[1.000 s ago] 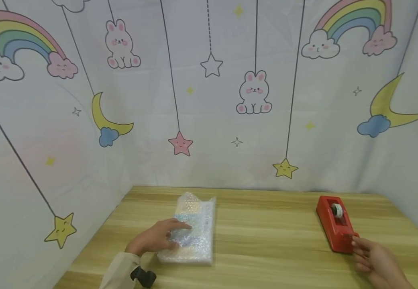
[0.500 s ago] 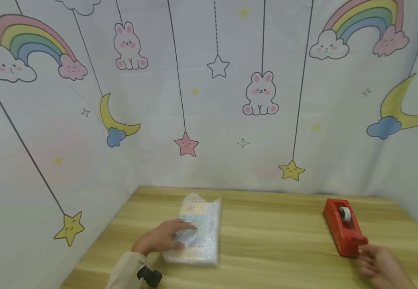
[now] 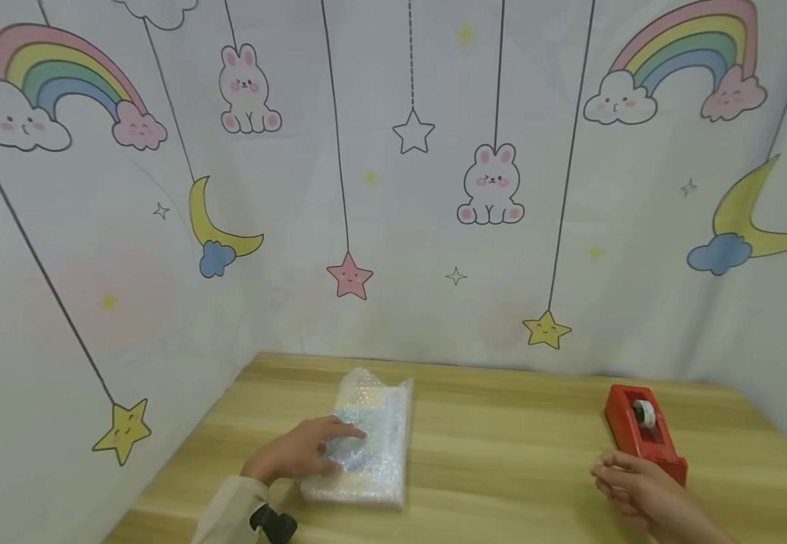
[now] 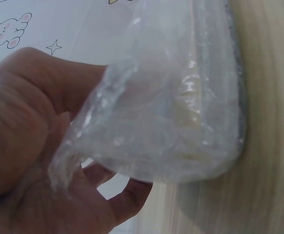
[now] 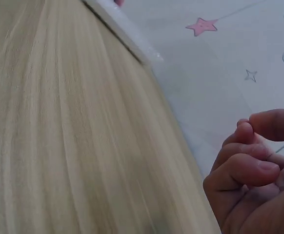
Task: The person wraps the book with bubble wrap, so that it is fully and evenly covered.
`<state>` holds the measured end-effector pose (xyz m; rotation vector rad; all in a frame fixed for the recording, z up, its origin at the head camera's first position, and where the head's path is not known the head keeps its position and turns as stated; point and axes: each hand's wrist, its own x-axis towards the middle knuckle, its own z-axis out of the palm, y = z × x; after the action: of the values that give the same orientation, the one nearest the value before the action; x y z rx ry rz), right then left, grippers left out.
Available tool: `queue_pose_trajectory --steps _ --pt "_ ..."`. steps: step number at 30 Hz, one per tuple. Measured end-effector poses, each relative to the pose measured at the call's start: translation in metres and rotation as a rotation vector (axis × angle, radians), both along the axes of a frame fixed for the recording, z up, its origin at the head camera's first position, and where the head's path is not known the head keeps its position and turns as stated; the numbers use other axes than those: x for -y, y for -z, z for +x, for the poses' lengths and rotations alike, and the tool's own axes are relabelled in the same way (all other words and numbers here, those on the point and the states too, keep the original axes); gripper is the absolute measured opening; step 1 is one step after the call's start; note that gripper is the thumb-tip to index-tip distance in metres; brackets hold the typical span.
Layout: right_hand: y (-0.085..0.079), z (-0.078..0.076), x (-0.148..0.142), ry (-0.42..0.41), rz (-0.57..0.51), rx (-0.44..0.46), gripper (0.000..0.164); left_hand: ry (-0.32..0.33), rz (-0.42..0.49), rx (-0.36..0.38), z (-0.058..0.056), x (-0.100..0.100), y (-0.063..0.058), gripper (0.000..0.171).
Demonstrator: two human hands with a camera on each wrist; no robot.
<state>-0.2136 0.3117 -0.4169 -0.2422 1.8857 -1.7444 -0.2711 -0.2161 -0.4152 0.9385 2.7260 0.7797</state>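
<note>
A bubble-wrapped package (image 3: 389, 453) with a pale, colourful surface under the clear wrap lies on the wooden table. My left hand (image 3: 298, 451) rests over its left side, with index finger and thumb spread on the wrap. In the left wrist view, a loose flap of bubble wrap (image 4: 127, 131) lies against the palm. My right hand (image 3: 638, 491) is just left of the front of a red tape dispenser (image 3: 631, 438). Its thumb and index fingertips pinch together, seemingly on a piece of clear tape that barely shows. The other fingers are curled.
The wooden table (image 3: 502, 438) runs back to a white printed curtain (image 3: 434, 317), which also closes off both sides. A black strapped device (image 3: 274, 523) sits at my left wrist. The dispenser holds a small white-cored roll (image 3: 645, 414).
My right hand has moved left from the front of the tape dispenser, fingertips still pinched. The left hand stays on the package. The head view has shifted slightly.
</note>
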Motion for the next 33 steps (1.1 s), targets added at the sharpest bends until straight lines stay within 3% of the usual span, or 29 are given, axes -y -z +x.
queue_pose_trajectory --steps 7,11,24,33 --pt "-0.019 -0.004 0.056 0.078 0.16 -0.21 0.028 0.006 0.004 0.012 0.0 0.0 -0.002 0.053" --pt "-0.024 -0.008 0.083 0.109 0.181 -0.302 0.03 0.0 -0.009 0.004 -0.001 0.0 -0.002 0.054" --pt "-0.019 -0.031 0.148 0.09 0.005 -0.346 0.025 -0.011 0.004 0.039 -0.001 -0.002 -0.003 0.053" --pt "-0.013 -0.048 0.185 0.133 0.021 -0.363 0.024 -0.013 0.004 0.044 -0.001 -0.001 -0.003 0.054"
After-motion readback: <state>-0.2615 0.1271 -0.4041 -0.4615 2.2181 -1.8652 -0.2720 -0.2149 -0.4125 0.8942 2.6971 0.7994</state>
